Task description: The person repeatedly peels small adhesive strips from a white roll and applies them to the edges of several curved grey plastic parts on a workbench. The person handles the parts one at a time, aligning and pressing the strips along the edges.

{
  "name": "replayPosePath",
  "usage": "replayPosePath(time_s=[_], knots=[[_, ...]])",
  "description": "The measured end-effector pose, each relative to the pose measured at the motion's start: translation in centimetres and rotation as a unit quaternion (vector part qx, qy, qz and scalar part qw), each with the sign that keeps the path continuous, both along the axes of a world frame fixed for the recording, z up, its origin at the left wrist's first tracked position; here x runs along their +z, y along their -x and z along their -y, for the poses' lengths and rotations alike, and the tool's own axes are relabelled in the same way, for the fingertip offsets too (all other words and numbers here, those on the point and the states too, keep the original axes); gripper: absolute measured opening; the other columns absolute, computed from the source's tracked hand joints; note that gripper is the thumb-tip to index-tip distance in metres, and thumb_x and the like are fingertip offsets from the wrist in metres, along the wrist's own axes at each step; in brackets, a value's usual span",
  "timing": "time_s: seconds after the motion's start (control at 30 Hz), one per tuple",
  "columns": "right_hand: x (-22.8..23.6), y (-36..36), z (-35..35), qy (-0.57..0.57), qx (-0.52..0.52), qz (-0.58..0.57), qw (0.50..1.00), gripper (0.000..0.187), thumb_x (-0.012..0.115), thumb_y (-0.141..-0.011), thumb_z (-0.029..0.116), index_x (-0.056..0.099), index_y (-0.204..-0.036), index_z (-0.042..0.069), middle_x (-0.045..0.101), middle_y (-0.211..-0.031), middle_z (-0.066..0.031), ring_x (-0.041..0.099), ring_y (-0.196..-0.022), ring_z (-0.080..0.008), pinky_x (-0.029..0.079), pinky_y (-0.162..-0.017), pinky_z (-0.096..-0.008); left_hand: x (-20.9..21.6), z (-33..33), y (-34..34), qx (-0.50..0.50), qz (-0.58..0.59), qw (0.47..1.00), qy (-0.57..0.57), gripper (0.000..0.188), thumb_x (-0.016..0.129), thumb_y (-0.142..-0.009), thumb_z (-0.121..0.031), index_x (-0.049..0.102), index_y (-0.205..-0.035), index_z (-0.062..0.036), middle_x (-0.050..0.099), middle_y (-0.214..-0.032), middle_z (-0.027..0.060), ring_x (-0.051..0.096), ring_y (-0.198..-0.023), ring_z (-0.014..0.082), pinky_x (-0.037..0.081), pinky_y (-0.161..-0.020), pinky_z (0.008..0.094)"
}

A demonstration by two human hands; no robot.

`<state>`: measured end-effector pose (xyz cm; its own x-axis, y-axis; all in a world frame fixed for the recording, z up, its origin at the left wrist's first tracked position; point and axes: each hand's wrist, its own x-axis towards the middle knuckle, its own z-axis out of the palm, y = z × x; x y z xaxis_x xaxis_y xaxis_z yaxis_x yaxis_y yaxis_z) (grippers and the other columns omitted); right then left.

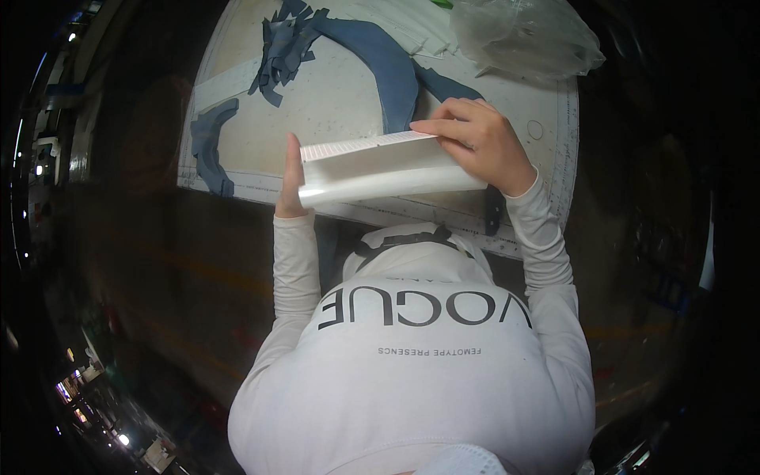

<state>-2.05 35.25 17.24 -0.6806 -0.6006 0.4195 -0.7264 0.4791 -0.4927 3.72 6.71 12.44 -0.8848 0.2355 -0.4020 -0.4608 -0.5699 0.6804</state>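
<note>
Head cam shows a folded white sheet [396, 172] held up by the near edge of the tabletop [332, 95], lengthwise between both hands. Looks light and bendy to me, paper or thin film, so I'd guess it creases easily, and the shiny lower face might be slippery. Best grip is probably a soft pinch near each short end, nothing squeezed in the middle.

Right hand [479, 142] has thumb and fingertips pinching the upper edge near the right end. Left hand [292, 176] is at the left end with a digit pointing straight up; the rest is behind the sheet, so can't tell if it's pinching.

Behind that, a curved blue panel [388, 67] runs toward the far edge, with blue strips [283, 51] bunched near the far left corner and a clear plastic bag [530, 39] at the far right one.

Writing-wise: fine print on the upper flap, way too small to read, and big dark lettering on the white shirt [419, 396], upside down from here.
</note>
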Motion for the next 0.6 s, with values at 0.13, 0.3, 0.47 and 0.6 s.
replayPosePath(time_s=[0.13,0.3,0.47,0.6], knots=[[-0.7,-1.1,-0.1,-0.038,-0.015,-0.089,0.995,0.026,0.073,-0.077,0.009,0.076,-0.101,0.016,0.066,-0.093,0.0,0.062,-0.086,-0.0158,0.047,-0.078,-0.0306,1.6,-1.0,2.4,-0.267,-0.213,0.897,0.28,0.079,0.032,-0.098,-0.064,0.061,-0.124,0.0049,0.069,-0.108,0.0135,0.066,-0.095,0.0183,0.049,-0.09,0.0317],[-1.5,-1.6,-0.5,-0.033,-0.062,-0.086,0.994,0.024,0.074,-0.079,0.013,0.075,-0.103,0.013,0.067,-0.098,-0.0011,0.063,-0.092,-0.0184,0.046,-0.089,-0.0355,2.0,-3.8,2.1,-0.246,-0.231,0.851,0.402,0.035,0.076,-0.084,-0.014,0.065,-0.114,-0.0002,0.068,-0.098,0.0054,0.063,-0.085,0.0102,0.05,-0.078,0.0241],[-2.1,-2.3,-0.2,-0.003,-0.082,-0.056,0.995,0.023,0.073,-0.082,0.022,0.074,-0.103,0.012,0.069,-0.104,-0.0032,0.065,-0.099,-0.0214,0.036,-0.107,-0.0473,1.8,-4.2,2.2,-0.23,-0.24,0.828,0.451,0.025,0.075,-0.085,-0.01,0.067,-0.105,0.0014,0.068,-0.092,0.0039,0.061,-0.082,0.0086,0.049,-0.076,0.0229],[-3.0,-2.4,0.2,-0.029,-0.067,0.117,0.99,0.021,0.07,-0.086,0.024,0.074,-0.102,0.011,0.072,-0.095,-0.0054,0.067,-0.093,-0.0218,0.034,-0.108,-0.049,1.5,-4.2,2.0,-0.209,-0.324,0.807,0.447,0.024,0.077,-0.082,-0.01,0.068,-0.102,0.0015,0.068,-0.089,0.0036,0.061,-0.08,0.0079,0.048,-0.073,0.0225]])
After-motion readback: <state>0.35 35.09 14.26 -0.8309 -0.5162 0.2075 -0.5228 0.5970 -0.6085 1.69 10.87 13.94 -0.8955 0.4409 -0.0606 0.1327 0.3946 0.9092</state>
